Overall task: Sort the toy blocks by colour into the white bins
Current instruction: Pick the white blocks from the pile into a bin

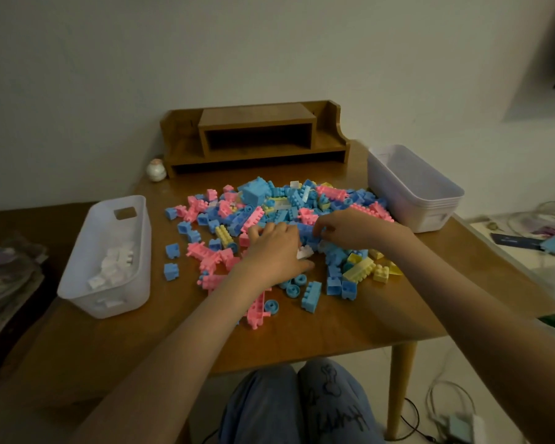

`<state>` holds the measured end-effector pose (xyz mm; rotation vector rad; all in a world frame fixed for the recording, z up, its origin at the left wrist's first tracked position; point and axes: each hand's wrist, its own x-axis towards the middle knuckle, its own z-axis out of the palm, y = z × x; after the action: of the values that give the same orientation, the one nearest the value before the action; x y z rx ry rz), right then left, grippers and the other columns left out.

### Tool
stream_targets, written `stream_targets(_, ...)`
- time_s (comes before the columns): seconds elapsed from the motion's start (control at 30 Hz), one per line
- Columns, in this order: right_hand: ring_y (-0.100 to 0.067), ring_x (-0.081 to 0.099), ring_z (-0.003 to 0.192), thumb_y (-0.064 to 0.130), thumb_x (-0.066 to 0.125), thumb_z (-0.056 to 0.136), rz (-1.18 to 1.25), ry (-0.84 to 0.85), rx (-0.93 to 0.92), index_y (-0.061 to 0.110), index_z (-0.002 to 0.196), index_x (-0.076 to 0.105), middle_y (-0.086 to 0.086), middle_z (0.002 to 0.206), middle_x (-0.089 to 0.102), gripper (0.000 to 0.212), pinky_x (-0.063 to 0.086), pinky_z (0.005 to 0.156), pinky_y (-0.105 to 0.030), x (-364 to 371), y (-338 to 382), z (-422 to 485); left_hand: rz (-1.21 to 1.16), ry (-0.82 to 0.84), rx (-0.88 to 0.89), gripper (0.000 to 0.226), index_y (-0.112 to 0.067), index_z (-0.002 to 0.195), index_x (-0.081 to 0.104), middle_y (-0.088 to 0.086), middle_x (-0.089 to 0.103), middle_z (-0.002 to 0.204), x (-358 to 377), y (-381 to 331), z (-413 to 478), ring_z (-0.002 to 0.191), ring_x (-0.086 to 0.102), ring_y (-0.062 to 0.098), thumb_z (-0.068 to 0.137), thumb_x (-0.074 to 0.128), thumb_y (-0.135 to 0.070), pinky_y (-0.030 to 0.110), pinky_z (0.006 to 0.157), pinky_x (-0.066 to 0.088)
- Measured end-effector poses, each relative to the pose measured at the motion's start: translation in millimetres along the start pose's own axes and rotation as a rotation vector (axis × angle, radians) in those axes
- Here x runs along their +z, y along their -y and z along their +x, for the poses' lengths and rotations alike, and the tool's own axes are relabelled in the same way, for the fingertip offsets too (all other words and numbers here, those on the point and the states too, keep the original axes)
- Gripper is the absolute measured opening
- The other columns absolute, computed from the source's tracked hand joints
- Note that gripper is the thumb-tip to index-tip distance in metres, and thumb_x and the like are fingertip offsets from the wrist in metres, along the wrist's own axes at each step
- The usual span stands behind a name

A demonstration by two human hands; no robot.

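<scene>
A heap of pink, blue, yellow and white toy blocks [279, 213] covers the middle of the wooden table [334, 322]. My left hand [274, 251] lies palm down on the near part of the heap, and a white block [305, 252] is pinched between its thumb and fingers. My right hand [350, 227] reaches in from the right, its curled fingertips gripping a blue block [306, 230] in the pile. On the left stands a white bin [77, 283] with several white blocks [116, 261] inside. A stack of white bins [430, 200] at the right holds no blocks.
A wooden desk shelf [257, 136] stands at the table's back edge, with a small round ornament [156, 170] to its left. Cluttered surfaces flank the table on both sides. My knees [295, 408] are under the near edge. Cables [439, 408] lie on the floor at the right.
</scene>
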<state>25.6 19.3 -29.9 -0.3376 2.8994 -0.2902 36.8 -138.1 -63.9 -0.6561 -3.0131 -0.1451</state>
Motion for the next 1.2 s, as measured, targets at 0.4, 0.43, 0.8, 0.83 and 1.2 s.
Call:
stream_targets(0.4,-0.011,0.055,0.095,0.023,0.062,0.088,0.127,-0.066,-0.023,0.022,0.109,0.06,0.005,0.105,0.06,0.021,0.047,0.079,-0.023,7,-13,2,-0.22,-0.105,-0.028,0.029,-0.011,0.116,0.038,-0.003,0.044,0.078,-13,-5,-3,0.084,0.053,0.023,0.093,0.053,-0.019,0.037,0.085,0.037)
stream_targets(0.43,-0.011,0.056,0.095,0.023,0.06,0.089,0.151,-0.094,-0.02,0.023,0.11,0.06,0.005,0.106,0.06,0.021,0.047,0.08,-0.025,5,-15,2,-0.286,-0.096,-0.029,0.032,-0.01,0.118,0.035,-0.002,0.046,0.075,-14,-4,-3,0.073,0.052,0.021,0.093,0.054,-0.016,0.033,0.074,0.043)
stream_targets(0.8,-0.008,0.054,0.068,0.023,0.059,0.091,0.887,-0.169,-0.067,0.009,0.106,0.056,0.002,0.082,0.062,0.022,0.046,0.063,-0.021,-5,-27,-3,-0.459,-0.147,0.106,0.04,-0.022,0.13,0.037,0.006,0.041,0.121,-11,-25,19,0.103,0.051,0.024,0.094,0.054,-0.026,0.03,0.077,0.04)
stream_targets(0.83,-0.009,0.055,0.072,0.023,0.056,0.093,0.877,-0.19,-0.072,0.009,0.106,0.056,0.003,0.084,0.063,0.019,0.047,0.067,-0.023,-2,-29,-1,-0.461,-0.187,0.098,0.03,-0.018,0.124,0.042,0.006,0.044,0.115,-10,-25,21,0.099,0.051,0.023,0.096,0.052,-0.025,0.029,0.074,0.04)
stream_targets(1.2,-0.017,0.052,0.103,0.025,0.056,0.091,0.105,-0.185,0.03,0.023,0.111,0.056,0.0,0.117,0.054,0.02,0.044,0.085,-0.028,10,-47,24,-0.361,-0.04,0.091,0.013,-0.019,0.1,0.059,0.005,0.051,0.106,-5,-16,29,0.088,0.053,0.023,0.092,0.049,-0.021,0.033,0.074,0.042)
